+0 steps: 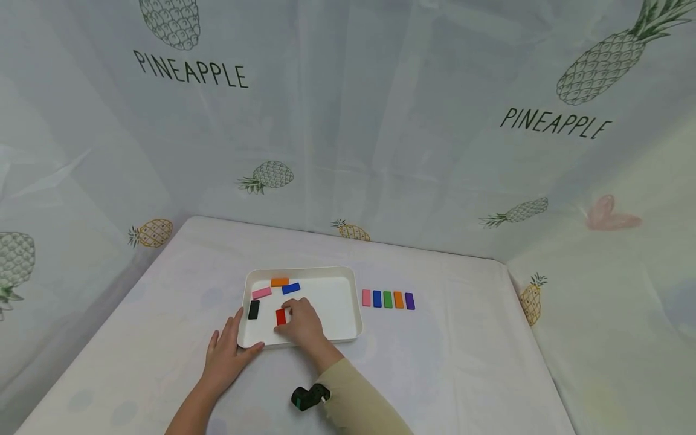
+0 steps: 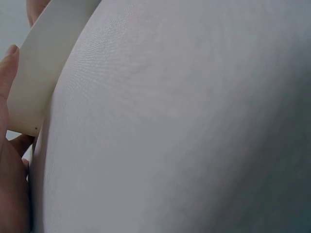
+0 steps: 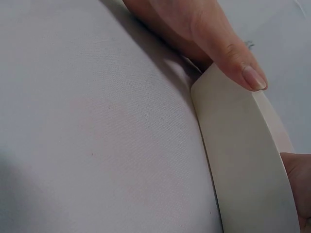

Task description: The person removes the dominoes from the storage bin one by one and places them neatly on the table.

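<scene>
A shallow white tray (image 1: 331, 320) lies on the table. My right hand (image 1: 303, 323) reaches over its front wall and pinches a small red rectangular block (image 1: 280, 317) between thumb and fingers. My left hand (image 1: 224, 359) rests at the tray's near left corner. Its fingers stretch along the left side and its thumb (image 3: 233, 60) lies on the front rim. Also in the tray are a black block (image 1: 254, 310), a pink block (image 1: 261, 293), an orange block (image 1: 280, 282) and a blue block (image 1: 290, 288). Both wrist views show mostly tablecloth and tray wall; the red block is hidden there.
Right of the tray stands a row of separate blocks: pink (image 1: 367, 298), blue (image 1: 377, 299), green (image 1: 388, 299), orange (image 1: 399, 299) and purple (image 1: 410, 301). A white cloth covers the table (image 1: 462, 362). Pineapple-printed curtains (image 1: 380, 151) enclose its back and sides.
</scene>
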{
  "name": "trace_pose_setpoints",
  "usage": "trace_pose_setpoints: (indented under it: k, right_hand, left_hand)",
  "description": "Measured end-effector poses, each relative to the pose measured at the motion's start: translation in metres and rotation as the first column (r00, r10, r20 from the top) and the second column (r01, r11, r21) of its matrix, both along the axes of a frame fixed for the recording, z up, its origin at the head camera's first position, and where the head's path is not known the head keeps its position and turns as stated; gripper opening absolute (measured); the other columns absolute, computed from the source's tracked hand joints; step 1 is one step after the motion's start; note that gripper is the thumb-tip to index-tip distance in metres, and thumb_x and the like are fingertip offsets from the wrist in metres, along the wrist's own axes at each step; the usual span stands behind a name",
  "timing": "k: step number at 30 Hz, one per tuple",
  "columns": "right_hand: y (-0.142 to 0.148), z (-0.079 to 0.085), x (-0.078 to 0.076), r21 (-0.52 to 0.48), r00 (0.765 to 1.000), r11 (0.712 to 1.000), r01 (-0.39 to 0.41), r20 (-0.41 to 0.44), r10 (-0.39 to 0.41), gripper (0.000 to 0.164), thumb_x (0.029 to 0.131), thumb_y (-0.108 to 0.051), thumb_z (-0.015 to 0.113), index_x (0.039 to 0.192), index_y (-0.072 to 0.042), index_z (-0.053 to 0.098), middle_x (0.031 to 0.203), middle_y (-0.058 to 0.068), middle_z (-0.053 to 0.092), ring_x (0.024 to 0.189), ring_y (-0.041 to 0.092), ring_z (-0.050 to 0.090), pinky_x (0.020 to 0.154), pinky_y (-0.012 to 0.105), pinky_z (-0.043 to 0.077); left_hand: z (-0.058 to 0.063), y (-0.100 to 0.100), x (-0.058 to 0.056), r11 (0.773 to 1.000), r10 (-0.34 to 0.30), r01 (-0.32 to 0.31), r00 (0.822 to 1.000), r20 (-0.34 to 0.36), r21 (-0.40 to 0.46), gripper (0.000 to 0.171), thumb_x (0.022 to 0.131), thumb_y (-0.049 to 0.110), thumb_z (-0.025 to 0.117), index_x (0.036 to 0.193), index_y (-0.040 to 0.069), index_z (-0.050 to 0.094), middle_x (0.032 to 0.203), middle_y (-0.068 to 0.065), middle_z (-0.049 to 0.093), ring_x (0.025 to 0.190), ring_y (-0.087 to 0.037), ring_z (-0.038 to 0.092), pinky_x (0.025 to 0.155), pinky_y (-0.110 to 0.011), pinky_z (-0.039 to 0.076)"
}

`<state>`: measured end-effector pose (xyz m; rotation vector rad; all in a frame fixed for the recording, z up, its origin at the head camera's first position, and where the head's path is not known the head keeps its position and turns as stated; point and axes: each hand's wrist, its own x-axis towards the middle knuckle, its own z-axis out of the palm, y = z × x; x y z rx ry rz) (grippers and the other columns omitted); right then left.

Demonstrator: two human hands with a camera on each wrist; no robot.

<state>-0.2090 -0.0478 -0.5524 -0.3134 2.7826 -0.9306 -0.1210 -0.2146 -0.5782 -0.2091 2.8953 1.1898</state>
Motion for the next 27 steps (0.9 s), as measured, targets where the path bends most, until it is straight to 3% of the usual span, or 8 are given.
trace_pose_setpoints:
  k: [16, 27]
  right_hand:
    - [0.0011, 0.0036, 0.0031, 0.005, 1.0, 1.0, 0.011, 0.016, -0.011, 0.04, 0.075, -0.023, 0.084, 0.111, -0.015, 0.069, 0.087, -0.004, 0.051, 0.075, 0.01, 0.05, 0.07, 0.025, 0.052]
    - [0.001, 0.0037, 0.0016, 0.049, 1.0, 0.999, -0.012, -0.022, 0.013, 0.044, 0.07, -0.032, 0.087, 0.108, -0.018, 0.07, 0.088, -0.004, 0.052, 0.075, 0.01, 0.05, 0.071, 0.025, 0.052]
  left_hand:
    - [-0.0024, 0.0015, 0.0021, 1.0, 0.01, -0.01, 1.0, -0.012, 0.008, 0.105, 0.082, 0.051, 0.071, 0.155, 0.006, 0.011, 0.155, -0.031, 0.017, 0.143, -0.047, 0.006, 0.111, -0.063, -0.008]
    - [-0.0004, 0.0014, 0.0006, 1.0, 0.0, 0.0, 0.999, -0.041, -0.002, 0.1, 0.084, 0.049, 0.07, 0.153, 0.002, 0.015, 0.153, -0.033, 0.02, 0.142, -0.048, 0.009, 0.111, -0.065, -0.003]
